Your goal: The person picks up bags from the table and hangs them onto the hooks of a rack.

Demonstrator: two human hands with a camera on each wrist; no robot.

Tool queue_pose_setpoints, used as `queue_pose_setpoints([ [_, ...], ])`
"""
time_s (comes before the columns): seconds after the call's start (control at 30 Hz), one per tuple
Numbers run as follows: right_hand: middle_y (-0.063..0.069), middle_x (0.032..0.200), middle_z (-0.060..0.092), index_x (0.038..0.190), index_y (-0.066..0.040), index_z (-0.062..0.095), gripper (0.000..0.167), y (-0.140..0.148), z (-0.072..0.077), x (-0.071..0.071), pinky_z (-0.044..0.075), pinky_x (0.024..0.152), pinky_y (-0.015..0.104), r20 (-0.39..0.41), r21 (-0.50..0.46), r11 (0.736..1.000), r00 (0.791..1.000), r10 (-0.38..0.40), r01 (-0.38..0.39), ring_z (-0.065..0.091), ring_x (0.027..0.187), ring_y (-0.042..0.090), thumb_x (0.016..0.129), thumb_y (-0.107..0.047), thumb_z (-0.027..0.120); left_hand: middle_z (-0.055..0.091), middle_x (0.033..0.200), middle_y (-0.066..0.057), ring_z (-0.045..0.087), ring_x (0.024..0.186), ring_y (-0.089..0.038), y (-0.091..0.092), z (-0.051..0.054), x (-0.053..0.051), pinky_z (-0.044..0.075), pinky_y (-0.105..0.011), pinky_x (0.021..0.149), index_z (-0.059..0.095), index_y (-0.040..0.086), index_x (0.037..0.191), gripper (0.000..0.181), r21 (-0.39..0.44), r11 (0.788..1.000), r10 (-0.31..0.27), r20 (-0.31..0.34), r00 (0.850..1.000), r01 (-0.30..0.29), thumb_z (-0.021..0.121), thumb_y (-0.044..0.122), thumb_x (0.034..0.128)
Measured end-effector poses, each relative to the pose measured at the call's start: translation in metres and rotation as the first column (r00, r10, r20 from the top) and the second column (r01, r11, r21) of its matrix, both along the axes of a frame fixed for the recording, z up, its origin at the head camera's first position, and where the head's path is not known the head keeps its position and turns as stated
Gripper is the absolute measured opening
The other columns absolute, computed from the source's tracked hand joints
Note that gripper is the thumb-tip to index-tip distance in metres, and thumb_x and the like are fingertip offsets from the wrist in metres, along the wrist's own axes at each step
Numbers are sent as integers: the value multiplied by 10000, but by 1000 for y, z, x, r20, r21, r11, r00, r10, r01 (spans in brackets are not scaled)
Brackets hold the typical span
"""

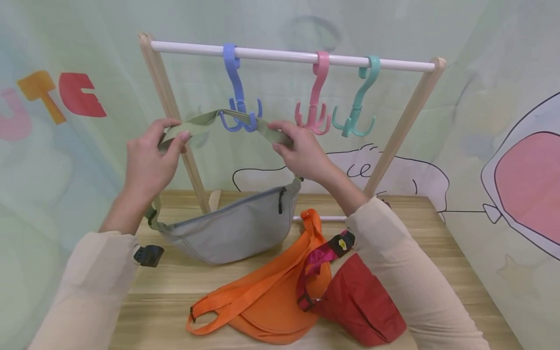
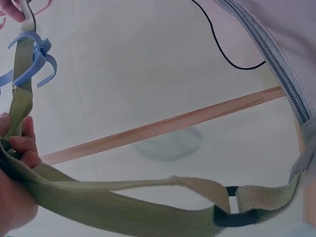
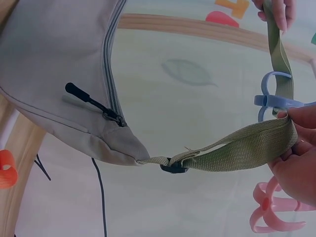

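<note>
Left hand (image 1: 150,158), right hand (image 1: 305,149) pinching green strap (image 1: 198,124), fingers closed, either side of blue hook (image 1: 236,82); gray bag (image 1: 236,231) hanging below (orange bag (image 1: 275,306) lying nearby).

Three hooks (image 1: 321,76) on rail (image 1: 275,55), waist bag (image 1: 236,231) below leftmost hook (image 1: 236,87), two other bags (image 1: 280,304) before it on table (image 1: 162,287)

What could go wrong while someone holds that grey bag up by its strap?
The olive-green strap might slip off the open-ended prongs of the blue hook hanger if the left hand and right hand let go too soon. The hanger, hooked over the white rail, might also slide or swing under the weight of the grey waist bag.
</note>
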State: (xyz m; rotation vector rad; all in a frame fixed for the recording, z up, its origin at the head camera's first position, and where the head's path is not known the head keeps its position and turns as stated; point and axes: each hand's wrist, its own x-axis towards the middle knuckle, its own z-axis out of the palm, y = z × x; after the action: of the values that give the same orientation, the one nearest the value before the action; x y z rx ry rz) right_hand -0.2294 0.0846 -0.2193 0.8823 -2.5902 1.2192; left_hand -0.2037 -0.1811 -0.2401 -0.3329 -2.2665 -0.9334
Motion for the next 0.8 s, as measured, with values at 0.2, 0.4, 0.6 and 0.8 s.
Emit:
queue_pose_setpoints([
  [0.2, 152, 1068, 568, 1282, -25, 478, 393, 1, -1, 0, 465, 780, 309, 5, 3, 1000, 1000, -10, 10, 533, 848, 226, 895, -3, 540, 653, 787, -209, 398, 575, 207, 1, 0, 1, 289, -201, 464, 566, 1, 1158, 328, -6, 1000, -1, -6, 1000, 1, 553, 229, 922],
  [0.4, 155, 948, 557, 1277, -21, 467, 392, 2, 0, 2, 468, 747, 315, -5, -3, 1000, 1000, -8, 8, 525, 799, 243, 892, 3, 539, 637, 972, -234, 600, 768, -219, 1, 0, 0, 422, -358, 662, 553, 1, 1184, 339, 2, 1000, -3, -18, 1000, 3, 564, 209, 917],
  [0.6, 147, 941, 557, 1276, -26, 469, 392, 3, -1, 0, 465, 738, 305, -4, -6, 1000, 1000, -6, 6, 524, 791, 234, 892, 0, 543, 585, 1126, -225, 550, 911, -368, 0, 0, -2, 399, -510, 785, 546, 8, 1198, 322, 3, 999, -39, -54, 998, 39, 566, 159, 914],
  [0.8, 141, 948, 552, 1281, -36, 470, 398, 5, -1, -1, 458, 756, 310, -9, -10, 1000, 1000, -2, 2, 514, 807, 232, 892, 3, 543, 603, 1077, -225, 518, 777, -314, 0, 1, -2, 388, -462, 729, 558, 1, 1185, 309, -17, 999, -41, -58, 997, 40, 555, 159, 920],
])
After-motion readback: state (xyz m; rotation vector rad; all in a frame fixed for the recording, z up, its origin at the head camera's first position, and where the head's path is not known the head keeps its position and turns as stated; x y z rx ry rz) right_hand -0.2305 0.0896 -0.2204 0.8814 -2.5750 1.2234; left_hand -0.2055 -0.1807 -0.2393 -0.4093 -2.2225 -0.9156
